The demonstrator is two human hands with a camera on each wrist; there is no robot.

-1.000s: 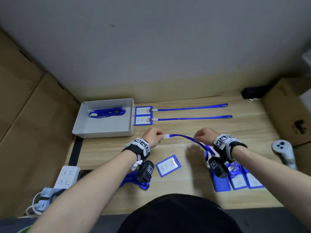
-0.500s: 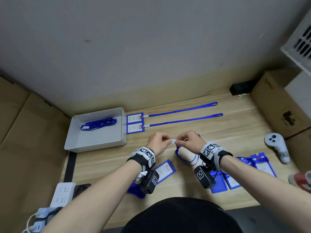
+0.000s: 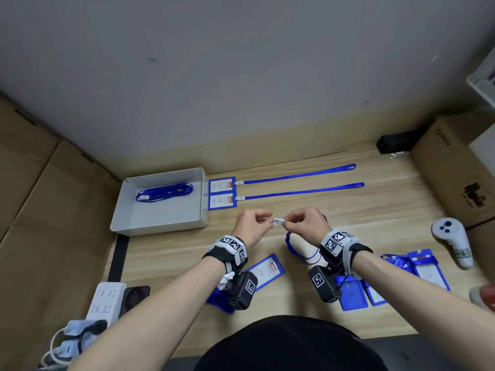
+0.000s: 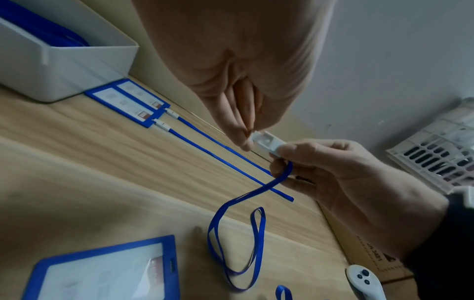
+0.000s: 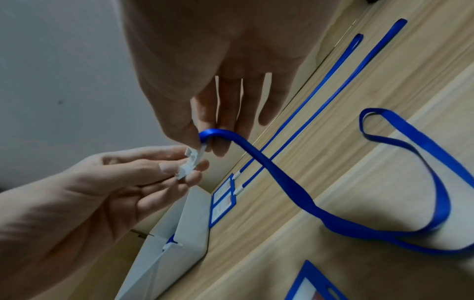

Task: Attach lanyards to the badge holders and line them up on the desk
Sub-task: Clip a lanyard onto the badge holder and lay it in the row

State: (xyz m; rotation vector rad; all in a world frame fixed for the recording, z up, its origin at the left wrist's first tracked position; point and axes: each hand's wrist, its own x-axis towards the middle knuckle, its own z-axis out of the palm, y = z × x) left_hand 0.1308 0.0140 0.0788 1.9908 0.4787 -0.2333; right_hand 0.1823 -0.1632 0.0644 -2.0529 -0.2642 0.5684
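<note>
**Both hands on lanyard clip, mid-desk**

Nearest: power strip at front-left edge; loose badge holder betw. the wrists; more blue holders front-right, partly hidden by R forearm. Above them, left hand and right hand both pinch the white clip w/ fingertips; blue lanyard droops from R hand to desk in loose loops. White controller far right. Further back: white tray w/ coiled lanyards, two finished badges just beside it, straps straight. Cardboard box back-right, print too blurred to read.
</note>
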